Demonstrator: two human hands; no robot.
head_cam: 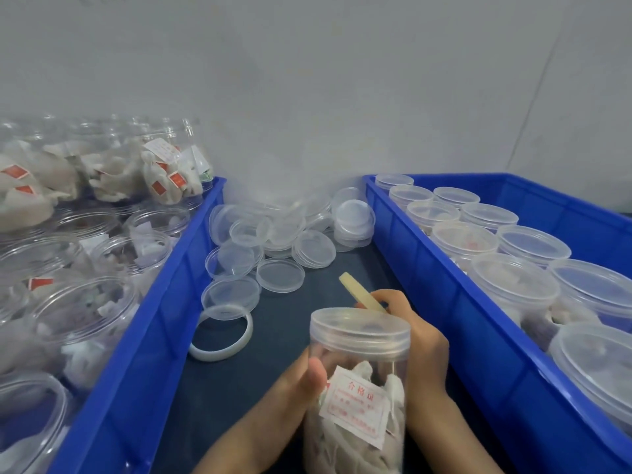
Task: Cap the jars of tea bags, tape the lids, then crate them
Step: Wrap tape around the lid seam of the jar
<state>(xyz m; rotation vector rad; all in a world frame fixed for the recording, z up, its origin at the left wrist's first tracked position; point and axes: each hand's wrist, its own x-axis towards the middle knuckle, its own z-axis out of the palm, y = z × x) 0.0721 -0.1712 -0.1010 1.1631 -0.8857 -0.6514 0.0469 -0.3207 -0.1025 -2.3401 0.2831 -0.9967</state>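
Clear plastic, light and a little slick by the look of it, the capped jar [357,388] stands at the lower centre of the frame with its long axis near upright, lid [359,331] tipped slightly toward the upper left, and it is probably best held round its stiff wall below the lid. The left hand [301,381] curls round its side, thumb on the front beside the paper label [355,408]. Behind the jar, the right hand [415,333] pinches a yellowish tape strip [359,292] pointing to the upper left.

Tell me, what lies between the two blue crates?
In the head view, loose clear lids, a tape ring and the held capped jar on the dark table.
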